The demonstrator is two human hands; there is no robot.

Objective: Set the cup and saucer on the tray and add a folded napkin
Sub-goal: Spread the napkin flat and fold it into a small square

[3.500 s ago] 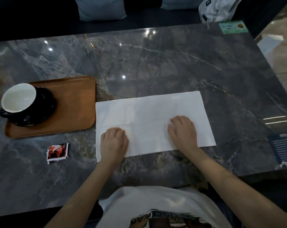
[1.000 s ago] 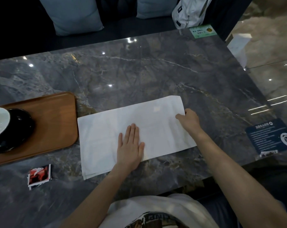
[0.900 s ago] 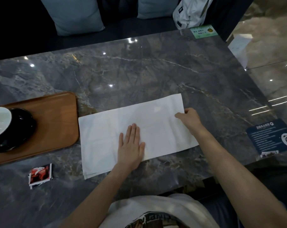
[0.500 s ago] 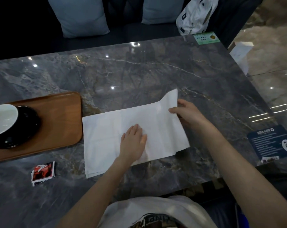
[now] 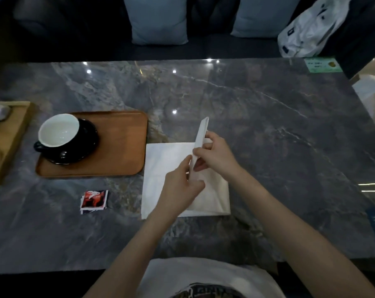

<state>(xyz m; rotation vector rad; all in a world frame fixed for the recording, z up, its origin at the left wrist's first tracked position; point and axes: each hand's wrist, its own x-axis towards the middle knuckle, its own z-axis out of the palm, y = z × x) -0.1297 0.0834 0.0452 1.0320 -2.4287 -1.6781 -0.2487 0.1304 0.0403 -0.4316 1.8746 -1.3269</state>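
A white napkin (image 5: 163, 168) lies on the grey marble table, just right of a wooden tray (image 5: 120, 147). Its right half stands lifted on edge, mid-fold. My right hand (image 5: 216, 158) pinches that raised flap near its upper edge. My left hand (image 5: 180, 188) grips the flap lower down and rests on the flat part. On the tray's left end sits a black cup (image 5: 58, 134) with a white inside, standing on a black saucer (image 5: 85, 145).
A small red packet (image 5: 94, 200) lies in front of the tray. A lighter wooden tray (image 5: 8, 136) with glassware sits at the far left edge. Cushions (image 5: 158, 20) and a white bag (image 5: 306, 31) are behind the table. Stickers mark the right edge.
My right hand has lifted the napkin's right end up and over toward the left. My left hand went from flat on the napkin to gripping the raised flap. The view has shifted left.
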